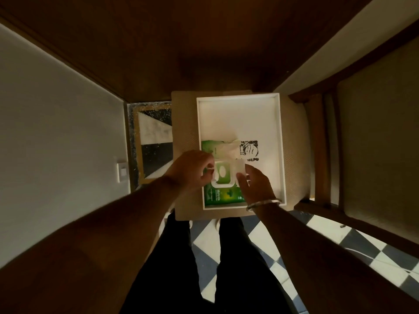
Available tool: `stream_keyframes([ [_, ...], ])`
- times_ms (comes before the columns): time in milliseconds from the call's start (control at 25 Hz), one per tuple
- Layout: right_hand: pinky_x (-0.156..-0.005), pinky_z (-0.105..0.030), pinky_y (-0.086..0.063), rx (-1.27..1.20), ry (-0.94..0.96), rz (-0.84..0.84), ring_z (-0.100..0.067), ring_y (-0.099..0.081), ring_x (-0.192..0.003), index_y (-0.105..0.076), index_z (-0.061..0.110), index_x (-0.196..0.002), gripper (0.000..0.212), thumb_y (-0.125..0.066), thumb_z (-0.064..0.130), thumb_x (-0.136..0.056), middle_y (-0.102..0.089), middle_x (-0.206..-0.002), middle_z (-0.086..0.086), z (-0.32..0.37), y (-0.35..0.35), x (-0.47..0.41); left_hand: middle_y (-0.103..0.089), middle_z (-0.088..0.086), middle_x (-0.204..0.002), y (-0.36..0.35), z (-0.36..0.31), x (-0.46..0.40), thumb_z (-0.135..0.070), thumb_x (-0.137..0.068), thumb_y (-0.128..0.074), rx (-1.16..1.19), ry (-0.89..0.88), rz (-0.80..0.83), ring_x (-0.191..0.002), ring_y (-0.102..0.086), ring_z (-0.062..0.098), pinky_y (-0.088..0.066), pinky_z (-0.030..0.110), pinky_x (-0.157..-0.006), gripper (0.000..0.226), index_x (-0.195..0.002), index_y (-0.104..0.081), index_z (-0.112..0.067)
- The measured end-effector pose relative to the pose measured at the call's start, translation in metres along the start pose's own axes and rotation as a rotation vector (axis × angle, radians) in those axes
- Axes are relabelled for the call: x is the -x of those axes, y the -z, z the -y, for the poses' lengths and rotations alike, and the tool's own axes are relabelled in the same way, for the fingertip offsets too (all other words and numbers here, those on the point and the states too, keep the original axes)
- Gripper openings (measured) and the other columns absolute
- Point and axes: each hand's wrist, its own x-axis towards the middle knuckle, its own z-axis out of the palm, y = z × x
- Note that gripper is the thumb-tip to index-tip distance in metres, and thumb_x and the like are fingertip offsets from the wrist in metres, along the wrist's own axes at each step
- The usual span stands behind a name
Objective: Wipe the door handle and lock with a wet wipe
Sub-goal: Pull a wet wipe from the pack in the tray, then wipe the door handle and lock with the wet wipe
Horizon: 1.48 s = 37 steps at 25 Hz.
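A green wet wipe pack (223,196) lies in a white tray (238,103) below me. Its white flip lid (240,167) stands open and the oval opening shows. My left hand (192,169) is on the pack's left side, fingers pinched on a white wipe edge beside the opening. My right hand (255,185), with a metal bangle on the wrist, holds the open lid with thumb and fingers. A crumpled wipe (231,147) lies across the pack's far end. The brown wooden door (204,41) rises just beyond the tray. Its handle and lock are out of view.
The tray rests on a beige cushioned stool (183,137) against the door. A wooden chair with a pale seat (376,137) stands at the right. A white wall with a switch (122,172) is at the left. My legs stand on a checkered floor (283,250).
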Motion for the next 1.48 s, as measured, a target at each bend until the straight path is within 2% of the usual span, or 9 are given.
stream_keyframes([
  [160, -0.119, -0.041, -0.033, 0.346, 0.174, 0.091, -0.030, -0.025, -0.151, -0.025, 0.011, -0.157, 0.069, -0.046, 0.044, -0.100, -0.023, -0.164, -0.016, 0.022, -0.018, 0.005, -0.061, -0.006, -0.088, 0.016, 0.017, 0.016, -0.029, -0.087, -0.063, 0.202, 0.252, -0.108, -0.076, -0.060, 0.008, -0.051, 0.018, -0.059, 0.015, -0.097, -0.055, -0.021],
  [520, -0.124, -0.044, -0.016, 0.737, 0.114, 0.381, -0.038, -0.001, -0.154, -0.003, 0.018, -0.161, 0.086, -0.050, 0.048, -0.095, 0.014, -0.166, -0.019, 0.033, -0.041, -0.012, -0.064, 0.002, -0.090, 0.019, 0.039, 0.012, -0.015, -0.090, -0.063, 0.749, 0.679, -0.468, -0.077, -0.063, 0.008, -0.053, 0.020, -0.056, 0.005, -0.091, -0.059, -0.018],
  [600, -0.121, -0.045, -0.026, 0.658, 0.066, 0.427, -0.036, -0.016, -0.152, -0.019, 0.019, -0.158, 0.073, -0.049, 0.044, -0.097, -0.001, -0.168, -0.016, 0.053, -0.022, -0.015, -0.065, 0.000, -0.089, 0.034, 0.030, 0.015, -0.014, -0.090, -0.064, 0.931, 0.749, -0.541, -0.079, -0.065, 0.010, -0.058, 0.029, -0.061, 0.012, -0.083, -0.060, -0.023],
  [720, -0.099, -0.034, -0.045, 0.207, 0.203, 0.095, -0.029, -0.057, -0.124, -0.059, 0.014, -0.134, 0.039, -0.047, 0.028, -0.100, -0.057, -0.142, -0.011, 0.102, 0.009, -0.009, -0.066, 0.001, -0.088, 0.061, 0.008, 0.022, -0.014, -0.091, -0.063, 1.030, 0.796, -0.634, -0.083, -0.066, 0.018, -0.060, 0.037, -0.068, 0.018, -0.081, -0.061, -0.027],
  [800, -0.087, -0.027, -0.046, -0.034, 0.367, -0.082, -0.029, -0.066, -0.105, -0.069, 0.007, -0.120, 0.030, -0.052, 0.019, -0.099, -0.071, -0.118, -0.014, 0.149, 0.037, 0.002, -0.067, 0.009, -0.096, 0.092, -0.017, 0.026, -0.014, -0.093, -0.061, 1.047, 0.775, -0.660, -0.089, -0.067, 0.025, -0.059, 0.041, -0.073, 0.011, -0.085, -0.062, -0.023],
  [1000, -0.090, -0.030, -0.053, -0.193, 0.500, -0.013, -0.023, -0.065, -0.108, -0.067, 0.009, -0.126, 0.036, -0.063, 0.023, -0.093, -0.070, -0.121, -0.011, 0.242, 0.114, 0.038, -0.073, 0.004, -0.076, 0.193, -0.088, 0.049, -0.014, -0.099, -0.049, 1.289, 0.511, -0.750, -0.067, -0.070, 0.015, -0.056, 0.024, -0.058, 0.019, -0.105, -0.066, -0.008],
  [1160, -0.060, 0.001, -0.044, -0.256, 0.659, -0.078, -0.003, -0.065, -0.083, -0.074, 0.013, -0.116, 0.029, -0.071, 0.021, -0.088, -0.077, -0.107, -0.002, 0.291, 0.163, 0.065, -0.071, 0.015, -0.105, 0.256, -0.136, 0.077, -0.019, -0.094, -0.059, 1.298, 0.289, -0.809, -0.095, -0.069, 0.027, -0.056, 0.039, -0.082, 0.027, -0.118, -0.061, -0.007],
  [1320, -0.060, -0.003, -0.049, -0.346, 0.751, -0.078, 0.006, -0.063, -0.074, -0.075, 0.013, -0.111, 0.025, -0.073, 0.018, -0.087, -0.071, -0.091, 0.011, 0.346, 0.198, 0.095, -0.072, 0.011, -0.108, 0.306, -0.164, 0.095, -0.032, -0.070, -0.080, 1.219, 0.211, -0.957, -0.098, -0.068, 0.027, -0.058, 0.036, -0.078, 0.054, -0.116, -0.063, -0.012],
  [1480, -0.060, -0.017, -0.058, -0.520, 0.700, -0.085, -0.002, -0.068, -0.078, -0.070, 0.015, -0.109, 0.023, -0.073, 0.013, -0.086, -0.071, -0.090, 0.009, 0.396, 0.216, 0.108, -0.073, 0.008, -0.105, 0.357, -0.151, 0.115, -0.018, -0.081, -0.075, 1.213, 0.176, -1.052, -0.095, -0.070, 0.026, -0.059, 0.035, -0.071, 0.029, -0.108, -0.066, -0.019],
])
